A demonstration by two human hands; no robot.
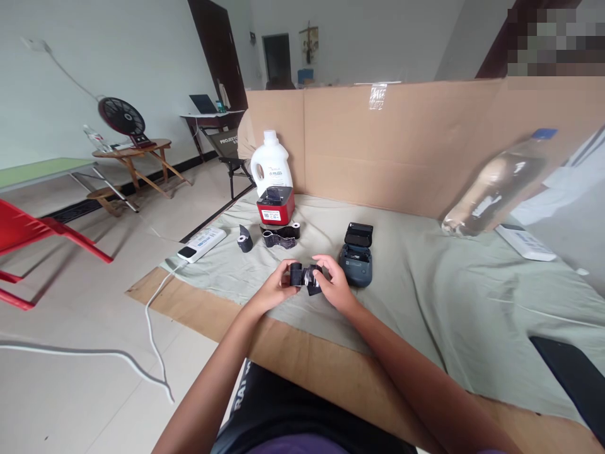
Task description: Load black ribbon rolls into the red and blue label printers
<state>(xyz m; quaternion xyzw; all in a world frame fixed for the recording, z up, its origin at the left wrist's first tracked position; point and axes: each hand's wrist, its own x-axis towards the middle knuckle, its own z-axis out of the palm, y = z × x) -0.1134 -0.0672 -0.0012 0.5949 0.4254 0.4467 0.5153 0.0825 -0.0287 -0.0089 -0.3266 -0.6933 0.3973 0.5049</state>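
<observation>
Between my hands is a small roll of black label tape (296,275) with a shiny strip running off it. My left hand (274,287) pinches the roll from the left, thumb below and fingers above. On the right side, my right hand (334,281) grips the strip end, its index finger stretched out over it. A dark blue label printer (358,268) stands just right of my right hand with its lid up. Beyond my hands lie more black rolls: one roll (244,242) with its end sticking up, and partly unwound rolls (280,238).
Behind the rolls stand a red and black box (276,207) and a white jug (271,157). A power strip (202,244) lies left, its cable trailing to the floor. A cardboard wall (378,148) closes the back. Right are a large plastic bottle (496,183) and a black phone-like slab (571,378).
</observation>
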